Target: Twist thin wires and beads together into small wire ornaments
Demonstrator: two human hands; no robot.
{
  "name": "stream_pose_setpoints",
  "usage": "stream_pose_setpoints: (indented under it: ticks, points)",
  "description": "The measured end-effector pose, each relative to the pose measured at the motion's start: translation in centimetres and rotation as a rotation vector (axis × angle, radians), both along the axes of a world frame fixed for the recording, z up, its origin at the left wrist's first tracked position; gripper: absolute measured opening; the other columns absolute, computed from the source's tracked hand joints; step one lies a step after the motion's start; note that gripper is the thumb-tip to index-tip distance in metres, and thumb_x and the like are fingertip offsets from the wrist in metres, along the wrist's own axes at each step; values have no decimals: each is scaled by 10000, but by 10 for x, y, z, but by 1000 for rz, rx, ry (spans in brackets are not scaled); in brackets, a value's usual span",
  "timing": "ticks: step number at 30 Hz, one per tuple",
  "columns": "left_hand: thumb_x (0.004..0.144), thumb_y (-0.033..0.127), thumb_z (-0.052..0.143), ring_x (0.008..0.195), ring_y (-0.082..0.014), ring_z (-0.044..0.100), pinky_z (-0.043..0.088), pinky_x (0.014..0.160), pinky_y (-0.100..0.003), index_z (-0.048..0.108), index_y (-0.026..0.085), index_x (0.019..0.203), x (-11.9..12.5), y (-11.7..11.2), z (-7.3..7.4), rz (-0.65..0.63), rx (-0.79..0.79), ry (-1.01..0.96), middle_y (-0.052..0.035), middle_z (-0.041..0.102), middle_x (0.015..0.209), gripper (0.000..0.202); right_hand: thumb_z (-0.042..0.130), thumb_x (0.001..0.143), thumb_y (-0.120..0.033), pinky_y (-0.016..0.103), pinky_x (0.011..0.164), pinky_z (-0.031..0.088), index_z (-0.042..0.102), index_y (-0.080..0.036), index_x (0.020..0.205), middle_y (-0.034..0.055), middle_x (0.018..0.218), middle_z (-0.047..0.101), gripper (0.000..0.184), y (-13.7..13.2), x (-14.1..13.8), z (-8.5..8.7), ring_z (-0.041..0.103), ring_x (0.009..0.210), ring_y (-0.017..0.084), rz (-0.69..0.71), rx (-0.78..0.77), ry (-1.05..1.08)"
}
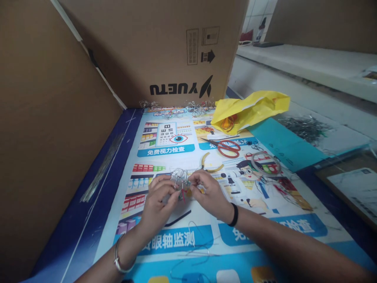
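Wire piece (179, 175): at the centre of the frame, between both hands, over the printed sheet (176, 158); a small rounded cage of thin silvery loops, probably easy to bend out of shape.
Left hand (160, 198): grasping the wire piece at its lower left, with thumb and forefinger pinched together; liable to flatten the fine loops by squeezing too hard.
Right hand (207, 192): curled in at the right edge of the wire piece, seemingly touching; too small to tell whether gripping a strand. Apt to drag the rounded shape lopsided through an uneven pull.
Red strand (183, 195): just below the loops, near the left thumb; could slip loose for want of a firm pinch.
Loose wires (207, 253): scattered at the bottom centre of the frame; likely to snag on the bracelet (117, 261) or go unnoticed against the busy print.
Pliers (219, 168): just beyond the right hand, with splayed yellow handles; easily knocked by a straying knuckle.
Scissors (219, 145): right of centre, above the pliers, with tips towards the left; a possible nick from a careless reach.
Pile of clippings (308, 127): at the right of the frame; possibly sharp-ended, a likely prick from blind groping.
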State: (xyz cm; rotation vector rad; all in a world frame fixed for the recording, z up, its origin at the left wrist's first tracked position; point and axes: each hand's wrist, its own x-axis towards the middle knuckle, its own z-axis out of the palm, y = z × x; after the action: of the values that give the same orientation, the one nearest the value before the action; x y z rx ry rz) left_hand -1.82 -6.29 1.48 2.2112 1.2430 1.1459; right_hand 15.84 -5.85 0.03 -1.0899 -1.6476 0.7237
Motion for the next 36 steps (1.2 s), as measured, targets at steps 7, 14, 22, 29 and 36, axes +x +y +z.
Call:
stream_pose_setpoints:
  ticks: [7,14,22,29,36]
  points:
    - [792,226,582,1003,-221,531,399,919,-423,598,210,629,-5,3,-4,-24,-229,-180,-43,652,815,164,513,710,-41,262,639,480,556,-200,808,8,774,565,191,1,-1,-3,556,688,128,0,-8,13]
    - [770,306,628,1042,-226,540,425,901,-395,563,189,630,-8,5,-14,-17,-593,-622,-48,630,912,194,533,732,-71,263,631,485,560,-205,817,7,775,572,161,0,0,-1,561,680,127,-3,6,24]
    - [747,282,648,886,-179,565,475,737,-323,558,174,619,-5,5,-6,-74,-750,-774,-41,594,929,190,525,731,-53,265,639,474,560,-203,802,5,765,560,170,-1,0,1,550,689,127,19,14,21]
    - [749,313,633,904,-204,578,492,738,-354,531,175,611,-6,6,-7,-78,-741,-715,-62,613,967,220,526,727,-34,265,638,468,570,-196,789,9,760,561,179,-1,0,2,545,693,132,33,22,-1]
    - [764,275,624,1037,-235,555,490,774,-382,537,191,608,-9,6,-10,-110,-759,-730,-60,633,1042,197,535,734,-49,269,636,474,596,-194,805,20,767,573,172,-1,0,0,550,697,137,34,37,14]
